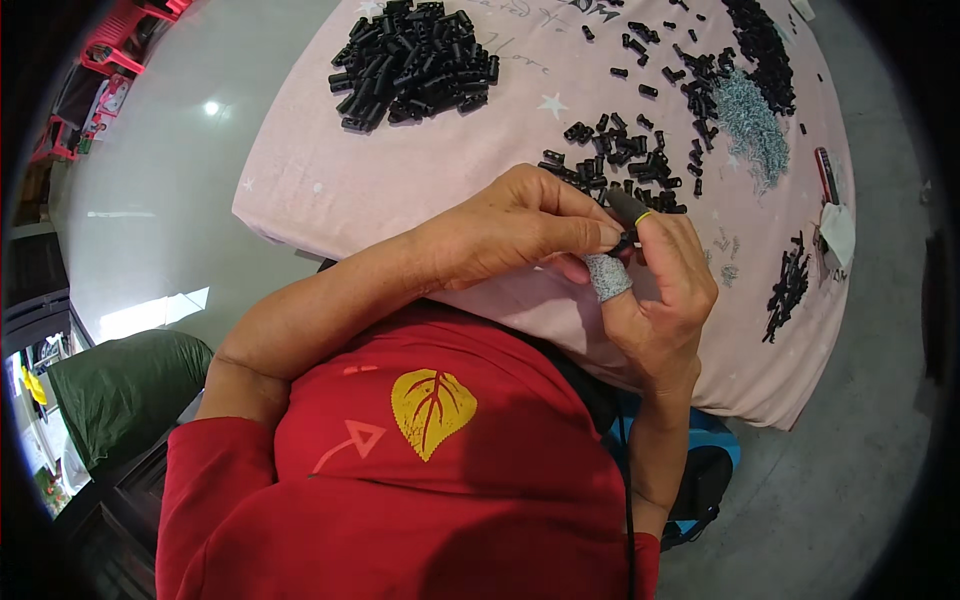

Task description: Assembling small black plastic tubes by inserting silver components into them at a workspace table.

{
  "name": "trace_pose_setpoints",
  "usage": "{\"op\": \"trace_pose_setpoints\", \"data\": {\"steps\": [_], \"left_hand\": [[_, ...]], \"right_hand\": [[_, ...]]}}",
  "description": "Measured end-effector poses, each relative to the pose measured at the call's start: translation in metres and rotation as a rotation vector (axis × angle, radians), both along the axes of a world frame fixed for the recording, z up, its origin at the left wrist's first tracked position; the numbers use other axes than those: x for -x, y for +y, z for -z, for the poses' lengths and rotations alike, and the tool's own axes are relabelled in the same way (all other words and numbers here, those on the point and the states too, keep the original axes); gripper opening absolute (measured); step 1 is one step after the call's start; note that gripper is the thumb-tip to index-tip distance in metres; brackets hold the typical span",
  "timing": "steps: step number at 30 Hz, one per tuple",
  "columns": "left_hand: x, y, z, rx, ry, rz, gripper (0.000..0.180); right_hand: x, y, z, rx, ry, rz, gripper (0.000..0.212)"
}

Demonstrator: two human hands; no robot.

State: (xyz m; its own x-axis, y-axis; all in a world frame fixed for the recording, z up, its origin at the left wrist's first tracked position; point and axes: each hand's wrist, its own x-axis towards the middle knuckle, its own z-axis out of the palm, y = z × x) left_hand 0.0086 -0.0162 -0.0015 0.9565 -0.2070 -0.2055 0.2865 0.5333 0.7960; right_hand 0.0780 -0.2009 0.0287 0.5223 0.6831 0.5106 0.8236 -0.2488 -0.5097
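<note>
My left hand [515, 228] and my right hand [662, 285] meet over the near edge of the table, both pinched on a small black plastic part [624, 242]. Fingers cover most of that part, so its full shape is hidden. On my right index finger sits a dark finger cover [627, 207] with a yellow band, and a grey-white wrap [607, 277] goes round the right thumb. Just beyond my hands lies a loose group of short black cylindrical parts [628, 150].
Larger black cylindrical pieces are heaped in a pile [412, 62] at the far left of the pink tablecloth [330, 170]. Farther right lie silvery small metal pieces [752, 125], a heap of small black parts [762, 50], thin black pieces [789, 290] and a red-and-black tool [826, 175].
</note>
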Motion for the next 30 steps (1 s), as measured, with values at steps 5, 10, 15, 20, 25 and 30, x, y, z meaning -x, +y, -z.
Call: {"op": "trace_pose_setpoints", "data": {"steps": [5, 10, 15, 20, 25, 30], "left_hand": [[-0.0003, -0.0004, 0.0003, 0.003, 0.015, -0.003, 0.023], [-0.0005, -0.0016, 0.001, 0.025, 0.019, -0.007, 0.022], [-0.0009, -0.0013, -0.0013, 0.025, 0.024, -0.006, 0.021], [0.0001, -0.0004, -0.0011, 0.021, 0.017, -0.008, 0.02], [-0.0019, -0.0017, -0.0003, -0.01, 0.025, -0.003, 0.02], [-0.0026, -0.0008, -0.0007, -0.055, 0.01, 0.026, 0.022]], "right_hand": [[-0.0001, 0.0004, -0.0014, 0.028, -0.031, 0.007, 0.028], [-0.003, 0.0022, -0.0049, 0.032, -0.057, -0.011, 0.031], [-0.0039, 0.0008, -0.0032, 0.036, -0.067, -0.014, 0.035], [-0.0025, 0.0014, -0.0054, 0.067, -0.103, -0.023, 0.031], [-0.0037, 0.0005, -0.0069, 0.084, -0.113, -0.034, 0.025], [-0.0058, -0.0017, -0.0032, 0.051, -0.12, -0.058, 0.022]]}}
